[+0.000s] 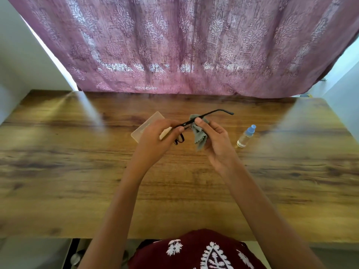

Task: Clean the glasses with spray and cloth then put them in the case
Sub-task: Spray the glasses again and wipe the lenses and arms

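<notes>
glasses (211, 114) held above desk (77, 171) — long axis runs toward the far right
left hand (155, 138) grips the frame; right hand (217, 140) pinches cloth (200, 136) round it — case (149, 123) just behind left hand.

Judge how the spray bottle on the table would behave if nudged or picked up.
The spray bottle is small and clear-walled, so probably light. Its slim round body would likely tip or roll if nudged. The smooth surface may be slippery.

case (149, 123) partly hidden, glasses (211, 113) lenses seemingly covered
</notes>
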{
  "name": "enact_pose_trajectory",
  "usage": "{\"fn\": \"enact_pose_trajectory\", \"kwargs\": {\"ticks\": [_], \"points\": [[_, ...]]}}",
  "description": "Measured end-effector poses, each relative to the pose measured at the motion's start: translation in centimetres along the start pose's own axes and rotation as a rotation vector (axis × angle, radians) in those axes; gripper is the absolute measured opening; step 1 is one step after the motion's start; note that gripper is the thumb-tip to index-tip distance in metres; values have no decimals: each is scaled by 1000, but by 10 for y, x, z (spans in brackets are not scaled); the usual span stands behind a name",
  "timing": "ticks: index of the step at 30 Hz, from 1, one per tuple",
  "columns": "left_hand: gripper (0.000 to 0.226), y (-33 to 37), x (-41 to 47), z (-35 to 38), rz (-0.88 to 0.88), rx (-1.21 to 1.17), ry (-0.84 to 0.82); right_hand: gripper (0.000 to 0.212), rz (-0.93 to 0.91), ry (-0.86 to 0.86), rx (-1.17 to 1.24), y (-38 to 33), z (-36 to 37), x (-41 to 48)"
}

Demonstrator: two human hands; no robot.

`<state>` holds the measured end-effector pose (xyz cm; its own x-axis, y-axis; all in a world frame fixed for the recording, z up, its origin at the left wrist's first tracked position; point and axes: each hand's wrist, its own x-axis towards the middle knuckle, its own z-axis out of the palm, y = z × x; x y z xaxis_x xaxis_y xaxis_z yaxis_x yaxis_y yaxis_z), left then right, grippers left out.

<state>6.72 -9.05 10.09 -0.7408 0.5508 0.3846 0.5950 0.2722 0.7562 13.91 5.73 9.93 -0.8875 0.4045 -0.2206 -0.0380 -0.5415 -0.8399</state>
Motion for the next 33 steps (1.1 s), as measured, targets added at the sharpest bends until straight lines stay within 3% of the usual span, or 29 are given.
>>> {"fn": "enact_pose_trajectory", "kwargs": {"ticks": [2, 5, 10, 12, 25, 33], "points": [[9, -1, 2, -2, 14, 74, 34, 9, -32, 26, -92, 1, -2, -1], [14, -4, 4, -6, 17, 173, 31, 13, -217, 82, -452, 9, -7, -7], [12, -3, 7, -11, 86, 275, -17, 15, -929, 85, -919, 9, -2, -6], [10, -3, 8, -12, 112, 277, -12, 19, -1060, 32, -1091, 9, 4, -1], [12, -17, 19, -13, 218, 254, -15, 19, -1091, -142, -1342, -2, 13, 13], [15, -14, 24, -11, 210, 202, 1, 20, -1070, -130, -1485, -5, 8, 24]]}}
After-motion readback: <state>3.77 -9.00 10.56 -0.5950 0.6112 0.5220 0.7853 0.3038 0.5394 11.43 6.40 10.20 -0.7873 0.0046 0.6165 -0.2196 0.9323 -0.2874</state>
